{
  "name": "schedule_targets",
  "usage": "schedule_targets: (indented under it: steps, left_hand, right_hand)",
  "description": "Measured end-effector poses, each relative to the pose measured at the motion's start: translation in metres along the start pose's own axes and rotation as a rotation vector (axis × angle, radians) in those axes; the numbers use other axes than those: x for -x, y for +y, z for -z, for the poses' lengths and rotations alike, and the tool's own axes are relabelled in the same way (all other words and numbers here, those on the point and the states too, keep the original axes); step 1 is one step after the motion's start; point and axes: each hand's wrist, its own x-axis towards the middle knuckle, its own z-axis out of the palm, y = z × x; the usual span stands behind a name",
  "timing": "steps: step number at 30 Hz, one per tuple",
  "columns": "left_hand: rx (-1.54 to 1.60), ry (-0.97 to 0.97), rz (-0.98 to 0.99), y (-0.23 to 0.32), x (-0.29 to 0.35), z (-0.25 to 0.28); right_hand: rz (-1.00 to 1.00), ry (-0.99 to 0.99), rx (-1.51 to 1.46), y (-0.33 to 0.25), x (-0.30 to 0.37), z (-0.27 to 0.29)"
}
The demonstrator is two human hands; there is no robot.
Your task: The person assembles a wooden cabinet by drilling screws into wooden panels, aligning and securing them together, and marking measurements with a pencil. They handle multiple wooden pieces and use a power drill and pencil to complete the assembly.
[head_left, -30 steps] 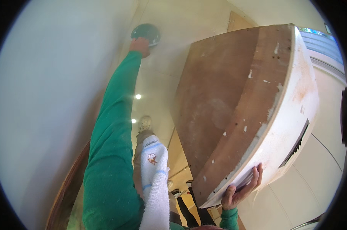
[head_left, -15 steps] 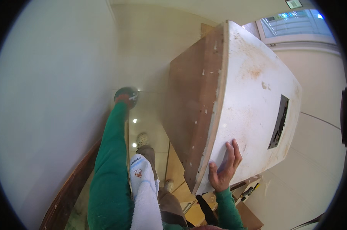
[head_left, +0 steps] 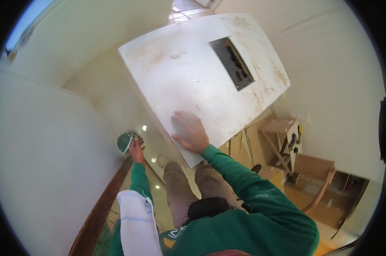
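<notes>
A large box-like piece with a white, stained front panel (head_left: 159, 81) fills the upper middle. My right hand (head_left: 191, 132) lies spread on that panel near its lower left edge, a little blurred, gripping nothing. Low at the left, beside the wall, my left hand (head_left: 137, 151) is at a round green thing (head_left: 125, 143) with a white curved stripe. Its fingers seem to hold the thing's edge; what kind of thing it is I cannot make out. A dark rectangular cutout (head_left: 233, 64) with ragged brown material inside sits in the panel. A white towel (head_left: 135, 222) hangs over my left arm.
A brown wooden edge (head_left: 103, 200) runs along the left wall. At the right stand a wooden stand (head_left: 282, 132) with tools on it and a brown wooden cabinet (head_left: 314, 166), where another person's arm (head_left: 321, 194) reaches in. Legs in brown trousers (head_left: 178, 187) show below the panel.
My view has swung, so the white panel now faces me more and its brown side is mostly hidden. Another person's arm and the cabinet have come into view at the right.
</notes>
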Motion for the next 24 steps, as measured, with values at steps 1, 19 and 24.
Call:
schedule_targets:
  steps: [1,19,24]
  left_hand:
    - [0.074,-0.001,-0.018,0.021,0.027,-0.011]
    - [-0.054,0.301,-0.105,0.153,0.153,-0.152]
    - [-0.622,0.797,-0.163,0.142,0.144,-0.218]
  right_hand:
    - [0.001,0.019,-0.038,0.0,0.0,0.002]
    - [-1.025,1.063,-0.535,0.355,0.166,0.238]
    - [-1.132,0.984,-0.28,0.459,0.195,0.299]
